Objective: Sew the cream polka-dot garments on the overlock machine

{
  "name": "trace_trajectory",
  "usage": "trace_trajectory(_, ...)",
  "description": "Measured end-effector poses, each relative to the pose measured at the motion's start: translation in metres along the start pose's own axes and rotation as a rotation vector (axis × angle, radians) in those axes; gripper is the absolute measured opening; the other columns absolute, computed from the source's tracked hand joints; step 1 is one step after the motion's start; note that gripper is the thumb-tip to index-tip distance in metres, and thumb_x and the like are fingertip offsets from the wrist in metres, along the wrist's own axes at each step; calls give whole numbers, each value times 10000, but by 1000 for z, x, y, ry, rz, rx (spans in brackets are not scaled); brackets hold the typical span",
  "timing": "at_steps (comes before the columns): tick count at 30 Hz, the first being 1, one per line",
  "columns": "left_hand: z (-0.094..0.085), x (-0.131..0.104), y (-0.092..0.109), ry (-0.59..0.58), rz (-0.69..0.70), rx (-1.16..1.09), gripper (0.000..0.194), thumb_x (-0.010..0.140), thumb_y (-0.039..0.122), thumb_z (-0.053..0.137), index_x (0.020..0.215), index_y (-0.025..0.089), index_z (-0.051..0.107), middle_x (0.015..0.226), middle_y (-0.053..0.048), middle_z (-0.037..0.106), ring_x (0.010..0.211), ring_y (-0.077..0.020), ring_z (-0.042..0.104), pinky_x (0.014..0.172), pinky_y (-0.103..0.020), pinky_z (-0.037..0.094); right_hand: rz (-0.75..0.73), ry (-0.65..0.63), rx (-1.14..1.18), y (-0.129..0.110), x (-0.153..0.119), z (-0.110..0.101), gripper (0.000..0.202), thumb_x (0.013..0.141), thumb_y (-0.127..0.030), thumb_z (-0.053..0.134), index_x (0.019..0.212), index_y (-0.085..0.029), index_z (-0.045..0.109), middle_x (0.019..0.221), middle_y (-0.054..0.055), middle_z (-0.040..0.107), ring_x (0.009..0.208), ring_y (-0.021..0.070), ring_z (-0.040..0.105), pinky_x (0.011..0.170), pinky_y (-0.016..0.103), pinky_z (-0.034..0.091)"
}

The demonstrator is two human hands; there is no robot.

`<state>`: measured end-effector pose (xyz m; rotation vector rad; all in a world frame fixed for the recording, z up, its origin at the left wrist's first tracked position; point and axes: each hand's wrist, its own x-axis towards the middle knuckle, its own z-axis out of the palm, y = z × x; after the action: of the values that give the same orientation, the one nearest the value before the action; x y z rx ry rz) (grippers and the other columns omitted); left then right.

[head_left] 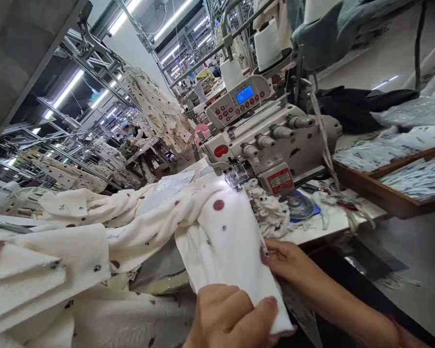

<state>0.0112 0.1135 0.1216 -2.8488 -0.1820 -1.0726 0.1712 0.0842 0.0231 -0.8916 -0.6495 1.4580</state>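
A cream fabric piece [224, 237] printed with dark red dots and small black marks lies stretched from the presser foot [235, 178] of the sewing machine [271, 145] down toward the person. The left hand [228, 316] pinches its near end, thumb on top and fingers curled beneath, grasping the cloth. The right hand [288, 263] grips the fabric's right edge between fingertips and thumb, just beside the desk [322, 224] rim. More of the same printed cloth bunches in folds [58, 256] to the left. A heap of white trimmings [270, 210] sits on the desk beside the machine's base. The machine's control panel [239, 99] shows a lit blue screen. Farther right, a wooden tray [387, 195] holds bundles of small labels. White thread cones [268, 43] stand behind the machine.
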Motion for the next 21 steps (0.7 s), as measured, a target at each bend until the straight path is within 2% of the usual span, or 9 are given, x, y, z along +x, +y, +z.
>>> trace_trajectory(3,34,-28,26,96,-247,-34,113,982,283,637,993,208,721,593,34,533,504,-99,491,519,-235,397,87,-6,64,21,-44,-6,379,726,-459,883,829,-154,683,673,18,656,565,145,587,552,226,490)
trace_trajectory(5,50,-42,40,90,-326,-52,164,970,187,621,1078,207,742,730,-16,607,625,-113,581,598,-221,476,56,51,65,26,-63,-12,304,756,-412,869,816,-169,696,721,23,671,669,174,629,645,251,528)
trace_trajectory(7,56,-48,47,101,-334,-48,255,976,115,562,1142,193,739,865,-60,652,774,-142,648,781,-276,556,-29,127,28,25,-73,-18,239,764,-371,869,797,-186,723,813,33,673,790,194,638,736,251,536)
trace_trajectory(10,48,-43,48,167,-318,14,280,969,78,544,1118,209,741,881,-45,670,835,-152,672,989,-381,536,-166,213,-37,16,-78,-21,221,787,-362,860,740,-208,709,1105,45,634,1057,213,591,872,203,505)
trace_trajectory(12,38,-35,49,227,-310,26,241,946,74,584,1051,225,739,819,-10,659,749,-126,657,939,-350,548,-177,203,-5,9,-82,-17,271,831,-408,819,741,-213,654,1034,29,620,954,178,591,782,181,512)
trace_trajectory(15,35,-24,55,370,-325,2,186,925,69,616,944,224,715,739,23,632,613,-92,585,753,-276,533,-76,186,161,-1,-92,-4,337,821,-422,803,737,-207,558,694,-25,527,612,120,482,574,190,479)
trace_trajectory(16,37,-21,57,404,-336,-12,174,923,71,620,922,220,710,718,26,624,588,-89,561,702,-262,512,-38,203,202,-4,-95,1,349,802,-407,816,733,-205,540,646,-38,500,578,112,458,552,189,469)
trace_trajectory(18,45,-20,61,420,-357,-48,166,921,78,622,910,215,715,689,20,610,570,-94,535,632,-251,473,17,252,233,-9,-99,8,350,776,-373,842,748,-201,539,653,-34,543,601,110,501,579,189,489)
trace_trajectory(21,50,-27,54,350,-378,-160,171,915,80,624,940,215,724,680,12,581,589,-105,534,577,-235,455,88,244,271,-9,-96,9,346,768,-396,855,920,-226,595,744,-11,651,660,135,613,606,203,526)
